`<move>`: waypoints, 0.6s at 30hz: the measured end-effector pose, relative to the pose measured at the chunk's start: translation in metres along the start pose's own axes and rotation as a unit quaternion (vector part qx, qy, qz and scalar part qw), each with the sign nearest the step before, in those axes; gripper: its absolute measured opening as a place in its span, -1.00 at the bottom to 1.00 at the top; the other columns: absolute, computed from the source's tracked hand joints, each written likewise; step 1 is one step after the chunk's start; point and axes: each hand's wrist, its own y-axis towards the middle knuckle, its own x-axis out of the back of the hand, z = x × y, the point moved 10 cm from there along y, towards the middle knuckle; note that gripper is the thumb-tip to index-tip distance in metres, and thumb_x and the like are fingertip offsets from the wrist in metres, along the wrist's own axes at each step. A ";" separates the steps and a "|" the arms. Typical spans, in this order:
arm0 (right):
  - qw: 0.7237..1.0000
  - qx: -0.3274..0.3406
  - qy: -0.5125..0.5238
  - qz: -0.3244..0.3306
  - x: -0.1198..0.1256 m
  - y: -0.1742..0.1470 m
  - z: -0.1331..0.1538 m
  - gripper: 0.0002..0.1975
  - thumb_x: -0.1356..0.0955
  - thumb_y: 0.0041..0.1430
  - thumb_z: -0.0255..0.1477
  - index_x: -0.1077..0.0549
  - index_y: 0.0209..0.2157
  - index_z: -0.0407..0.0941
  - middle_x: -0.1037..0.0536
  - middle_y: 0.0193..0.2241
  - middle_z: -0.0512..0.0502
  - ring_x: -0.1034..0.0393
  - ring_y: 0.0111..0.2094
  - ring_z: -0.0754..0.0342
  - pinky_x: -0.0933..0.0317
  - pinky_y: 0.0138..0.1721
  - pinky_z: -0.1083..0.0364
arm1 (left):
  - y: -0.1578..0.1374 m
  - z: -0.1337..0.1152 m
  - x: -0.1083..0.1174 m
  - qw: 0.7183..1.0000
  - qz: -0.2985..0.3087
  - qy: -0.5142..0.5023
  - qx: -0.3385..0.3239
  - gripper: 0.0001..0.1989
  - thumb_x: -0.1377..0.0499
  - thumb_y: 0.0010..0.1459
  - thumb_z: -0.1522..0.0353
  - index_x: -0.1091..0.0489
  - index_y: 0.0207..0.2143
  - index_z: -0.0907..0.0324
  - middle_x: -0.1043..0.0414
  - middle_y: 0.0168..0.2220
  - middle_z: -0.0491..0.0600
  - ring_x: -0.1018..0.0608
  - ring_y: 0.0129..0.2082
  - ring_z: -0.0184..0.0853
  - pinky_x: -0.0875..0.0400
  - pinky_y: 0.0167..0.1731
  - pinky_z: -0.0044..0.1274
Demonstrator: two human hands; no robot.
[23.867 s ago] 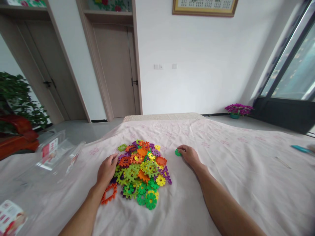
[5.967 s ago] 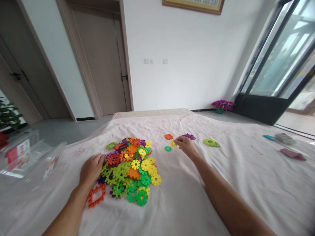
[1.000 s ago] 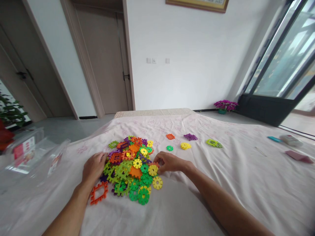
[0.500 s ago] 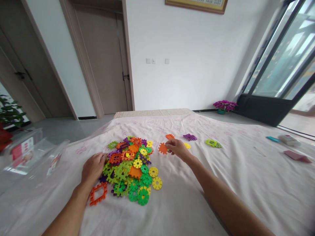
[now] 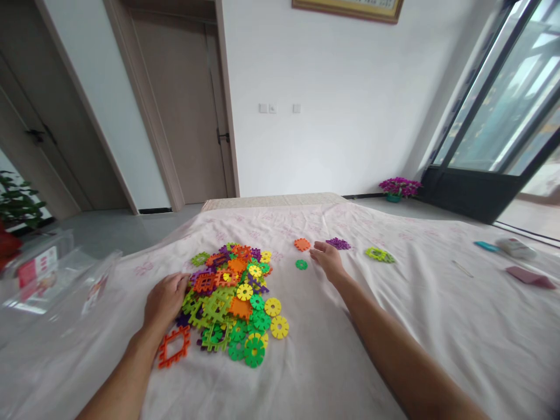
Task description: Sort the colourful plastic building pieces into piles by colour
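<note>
A heaped pile of plastic building pieces [image 5: 219,309] lies on the cloth, mixing notched discs and toothed squares in orange, purple, green and yellow. My left hand [image 5: 165,300] rests against its left side, fingers loosely bent and holding nothing. Out to the right of the pile, my right hand [image 5: 329,260] is open just above the cloth, fingers stretched leftward. Near its fingertips are an orange toothed piece [image 5: 301,244] and a lone green disc [image 5: 301,265]. Just behind the hand sits a group of purple pieces [image 5: 338,244]. Lime-green pieces [image 5: 380,255] lie farther right.
An orange square frame piece [image 5: 174,346] lies beside my left wrist. Clear plastic packaging [image 5: 56,280] stands at the left. Toward the right edge are a blue item [image 5: 486,247], a white packet [image 5: 515,249] and a folded pink item [image 5: 530,277].
My right hand has let go of the orange toothed square, which now seems to lie with the other orange piece. The hand has shifted slightly right and opened, exposing the green disc. My left hand stays put.
</note>
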 end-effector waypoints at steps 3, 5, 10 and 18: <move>0.999 0.014 -0.022 0.030 -0.008 -0.009 0.007 -0.66 -0.40 -0.01 -0.40 -0.52 -0.14 -0.19 -0.61 -0.23 -0.17 -0.52 -0.33 0.06 -0.39 -0.36 0.15 | 0.000 0.000 0.001 1.000 -0.006 0.004 0.000 -0.52 0.15 0.33 0.15 -0.50 -0.05 0.11 -0.50 0.05 0.03 -0.50 0.03 -0.19 -0.32 -0.04 -0.47; 0.991 0.027 -0.036 0.123 -0.031 -0.023 0.019 -0.70 -0.38 0.02 -0.40 -0.54 -0.18 -0.18 -0.59 -0.37 -0.10 -0.49 -0.40 0.10 -0.32 -0.46 0.20 | 0.000 0.000 0.002 1.000 -0.008 0.006 -0.002 -0.52 0.15 0.33 0.16 -0.50 -0.06 0.12 -0.51 0.03 0.05 -0.50 0.02 -0.19 -0.32 -0.05 -0.46; 0.931 0.043 -0.067 0.355 -0.089 -0.080 0.045 -0.76 -0.43 0.02 -0.34 -0.59 -0.26 -0.16 -0.56 -0.46 -0.02 -0.39 -0.50 0.18 -0.21 -0.50 0.23 | 0.000 0.001 0.001 1.000 -0.006 0.008 -0.004 -0.53 0.15 0.34 0.16 -0.49 -0.05 0.11 -0.51 0.03 0.04 -0.50 0.01 -0.20 -0.32 -0.05 -0.47; 0.840 0.194 -0.187 0.472 -0.123 -0.134 0.068 -0.58 -0.56 -0.15 -0.25 -0.62 -0.17 -0.02 -0.59 -0.28 0.04 -0.41 -0.29 0.10 -0.19 -0.31 0.21 | 0.000 0.000 0.000 1.000 0.001 0.020 -0.003 -0.51 0.16 0.34 0.15 -0.49 -0.05 0.12 -0.51 0.02 0.06 -0.50 0.02 -0.20 -0.30 -0.03 -0.47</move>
